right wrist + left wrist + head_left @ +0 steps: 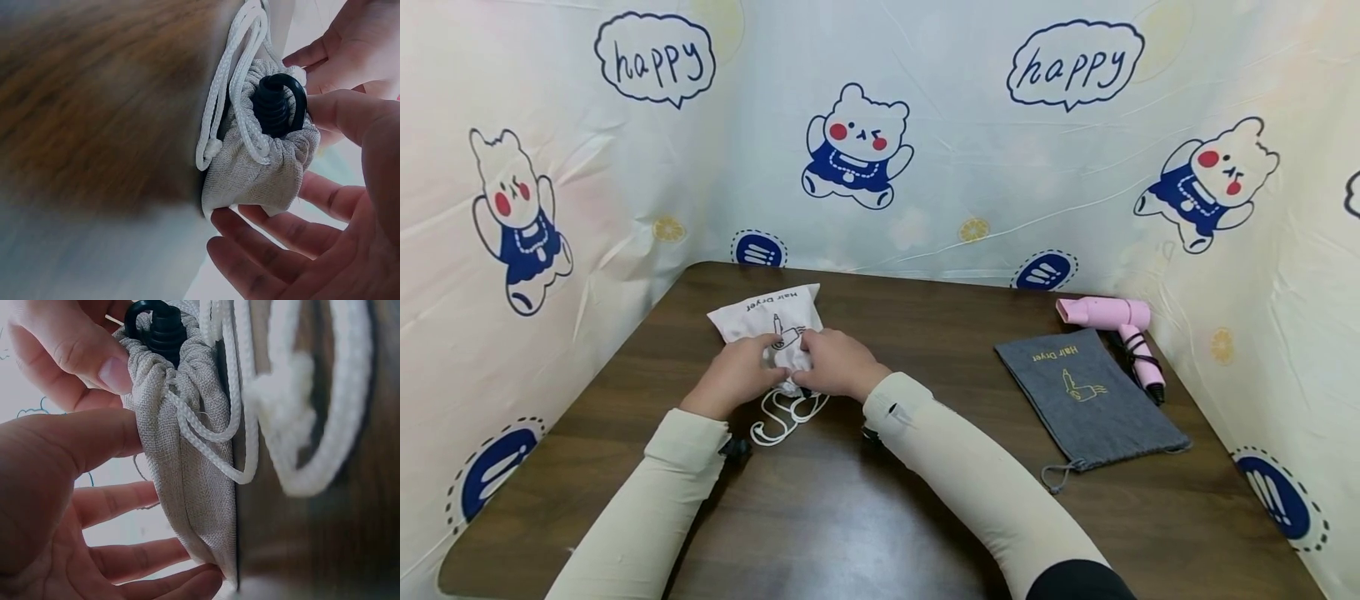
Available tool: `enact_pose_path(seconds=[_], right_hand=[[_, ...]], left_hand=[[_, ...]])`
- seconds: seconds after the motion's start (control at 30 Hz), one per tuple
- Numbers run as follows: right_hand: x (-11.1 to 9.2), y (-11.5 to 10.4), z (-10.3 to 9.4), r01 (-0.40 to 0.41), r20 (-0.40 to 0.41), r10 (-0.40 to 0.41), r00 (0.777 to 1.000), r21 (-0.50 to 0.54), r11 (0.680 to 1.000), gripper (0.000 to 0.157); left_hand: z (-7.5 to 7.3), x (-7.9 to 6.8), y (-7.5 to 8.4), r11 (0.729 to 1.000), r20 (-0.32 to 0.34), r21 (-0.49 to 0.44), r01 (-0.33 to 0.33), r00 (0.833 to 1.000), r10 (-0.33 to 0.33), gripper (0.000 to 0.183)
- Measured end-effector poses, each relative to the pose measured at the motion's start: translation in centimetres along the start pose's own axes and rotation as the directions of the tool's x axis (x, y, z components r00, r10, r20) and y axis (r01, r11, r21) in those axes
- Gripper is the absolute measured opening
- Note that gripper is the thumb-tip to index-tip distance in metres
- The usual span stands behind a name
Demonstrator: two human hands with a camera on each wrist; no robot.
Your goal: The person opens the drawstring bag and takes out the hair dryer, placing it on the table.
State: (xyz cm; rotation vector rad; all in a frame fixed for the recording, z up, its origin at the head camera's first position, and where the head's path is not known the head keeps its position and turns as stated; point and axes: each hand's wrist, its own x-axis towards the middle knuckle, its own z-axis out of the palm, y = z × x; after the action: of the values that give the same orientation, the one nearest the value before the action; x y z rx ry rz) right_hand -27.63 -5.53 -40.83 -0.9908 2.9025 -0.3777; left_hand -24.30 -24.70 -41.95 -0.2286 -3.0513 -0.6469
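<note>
A white drawstring bag (741, 322), printed "Hair Dryer" with a dryer drawing, lies on the left half of the table. My left hand (733, 375) holds the left side of its gathered mouth, thumb on the cloth. On the opposite side my right hand (842, 364) holds the bag, its thumb near the opening. A black ribbed cord end (270, 109) with a bent cord pokes out of the mouth; whatever else is inside is hidden. White drawstrings (249, 456) hang loose from the puckered cloth and trail onto the table toward me.
At the right lies a flat grey drawstring bag (1101, 421) with gold "Hair Dryer" print. Beyond it rests a pink hair dryer (1105, 314), black cord wound round its handle. A printed cloth (955, 192) encloses the brown table (910, 483) at back and sides.
</note>
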Motion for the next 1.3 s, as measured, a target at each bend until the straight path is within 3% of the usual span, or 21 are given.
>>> enact_pose_path(seconds=[0.37,0.6,0.83,1.3], right_hand=[[-1.6,1.1,-0.6,-0.016,0.006,0.016,1.0,-0.009,1.0,0.038],[-2.6,1.6,-0.4,-0.025,0.019,0.025,1.0,-0.012,1.0,0.039],[-3.4,1.6,-0.4,-0.026,0.017,0.027,0.999,-0.032,0.999,0.042],[-5.1,2.5,-1.4,-0.068,-0.005,0.068,0.998,-0.058,0.996,0.034]], left_hand=[[0.7,0.2,2.1,1.0,0.026,0.016,-0.001,1.0,0.0,0.063],[1.3,0.0,2.5,0.999,0.042,0.037,-0.019,0.999,0.018,0.063],[1.3,-0.2,3.2,0.999,0.05,0.046,-0.027,0.998,0.025,0.063],[1.5,0.2,5.6,0.994,0.052,0.082,-0.079,0.996,0.075,0.063]])
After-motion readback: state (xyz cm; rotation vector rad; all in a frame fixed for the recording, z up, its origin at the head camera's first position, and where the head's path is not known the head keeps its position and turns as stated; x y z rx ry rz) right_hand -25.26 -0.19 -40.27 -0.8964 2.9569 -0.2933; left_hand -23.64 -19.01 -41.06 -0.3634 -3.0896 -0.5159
